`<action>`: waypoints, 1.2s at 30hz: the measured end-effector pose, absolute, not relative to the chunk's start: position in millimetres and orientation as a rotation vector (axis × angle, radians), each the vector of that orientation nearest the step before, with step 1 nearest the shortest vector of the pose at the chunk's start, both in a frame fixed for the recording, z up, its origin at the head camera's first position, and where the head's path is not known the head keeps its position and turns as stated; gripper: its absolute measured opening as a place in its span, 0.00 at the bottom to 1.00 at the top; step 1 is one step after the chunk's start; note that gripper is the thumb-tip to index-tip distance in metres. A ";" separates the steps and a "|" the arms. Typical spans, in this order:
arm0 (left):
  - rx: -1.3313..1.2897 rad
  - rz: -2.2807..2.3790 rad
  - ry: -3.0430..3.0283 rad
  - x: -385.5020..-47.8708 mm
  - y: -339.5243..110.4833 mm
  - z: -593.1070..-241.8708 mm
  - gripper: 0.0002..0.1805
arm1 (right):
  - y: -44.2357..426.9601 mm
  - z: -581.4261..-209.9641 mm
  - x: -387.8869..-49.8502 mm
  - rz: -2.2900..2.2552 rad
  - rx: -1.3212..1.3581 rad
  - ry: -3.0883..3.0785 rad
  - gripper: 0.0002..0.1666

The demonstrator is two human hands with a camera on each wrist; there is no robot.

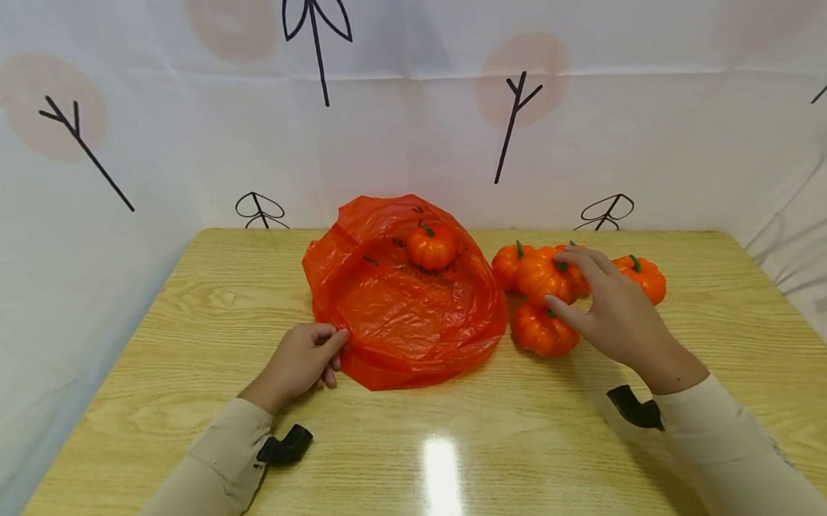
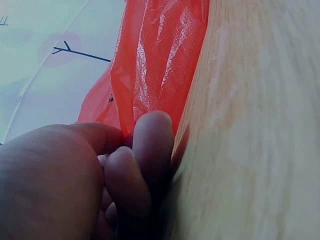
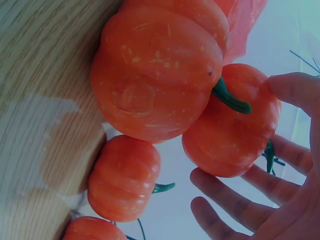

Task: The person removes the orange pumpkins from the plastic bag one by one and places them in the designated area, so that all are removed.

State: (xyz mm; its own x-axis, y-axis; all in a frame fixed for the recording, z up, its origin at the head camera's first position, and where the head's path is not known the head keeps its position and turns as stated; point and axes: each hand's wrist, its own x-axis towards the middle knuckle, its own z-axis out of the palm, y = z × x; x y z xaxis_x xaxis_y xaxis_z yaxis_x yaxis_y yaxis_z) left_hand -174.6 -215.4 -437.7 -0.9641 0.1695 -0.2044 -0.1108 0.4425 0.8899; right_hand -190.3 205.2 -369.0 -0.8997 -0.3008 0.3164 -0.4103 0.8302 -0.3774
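A red plastic bag lies spread with its mouth wide, and one small orange pumpkin with a green stem sits inside it. My left hand pinches the bag's near left edge between thumb and fingers; the left wrist view shows the gathered plastic at the fingertips. To the right of the bag, my right hand grips a small pumpkin, thumb on one side and fingers on the other. That pumpkin is above its neighbours. Directly in front of it stands another pumpkin.
More pumpkins stand around the held one: one beside the bag and one farther right. Everything rests on a wooden table, with a patterned white cloth hanging behind it.
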 end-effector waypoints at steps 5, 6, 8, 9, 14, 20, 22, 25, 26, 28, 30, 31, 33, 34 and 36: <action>0.054 1.533 2.434 -174.7 -215.4 -437.3 0.22 | 201.4 -372.7 -189.2 0.682 0.541 -2.769 0.34; 0.055 1.533 2.434 -174.7 -215.4 -437.0 0.22 | 200.2 -374.0 -189.2 0.692 0.540 -2.775 0.34; 0.052 1.537 2.432 -174.4 -215.6 -436.6 0.22 | 197.4 -376.8 -189.3 0.703 0.544 -2.797 0.34; 0.051 1.537 2.431 -174.2 -215.6 -436.5 0.22 | 196.0 -378.3 -189.6 0.708 0.545 -2.814 0.34; 0.049 1.539 2.427 -173.7 -215.2 -435.9 0.22 | 191.7 -383.9 -190.0 0.694 0.552 -2.902 0.34; 0.065 1.525 2.444 -174.2 -214.7 -435.9 0.22 | 192.6 -384.8 -189.6 0.704 0.552 -2.895 0.33; 0.065 1.524 2.443 -174.3 -214.8 -436.4 0.22 | 193.8 -384.1 -190.2 0.704 0.543 -2.892 0.33; 0.060 1.523 2.445 -174.6 -215.3 -437.7 0.22 | 196.0 -382.1 -191.1 0.696 0.524 -2.907 0.33; 0.057 1.522 2.445 -174.7 -215.6 -438.1 0.22 | 196.9 -381.6 -191.3 0.690 0.519 -2.913 0.33; 0.053 1.521 2.446 -175.0 -216.0 -439.0 0.22 | 198.1 -380.5 -191.9 0.687 0.513 -2.929 0.33; 0.054 1.521 2.446 -175.4 -216.1 -439.7 0.22 | 199.0 -379.8 -192.4 0.682 0.510 -2.945 0.34; 0.053 1.522 2.445 -175.4 -216.1 -439.8 0.22 | 199.5 -379.6 -192.7 0.681 0.508 -2.953 0.34; 0.055 1.523 2.444 -175.6 -216.1 -440.0 0.22 | 200.0 -379.1 -193.0 0.680 0.508 -2.965 0.34; 0.055 1.523 2.445 -175.7 -216.0 -440.0 0.22 | 200.4 -378.8 -193.0 0.678 0.505 -2.970 0.34; 0.057 1.521 2.447 -175.8 -216.0 -440.0 0.22 | 201.1 -378.2 -193.0 0.676 0.503 -2.972 0.34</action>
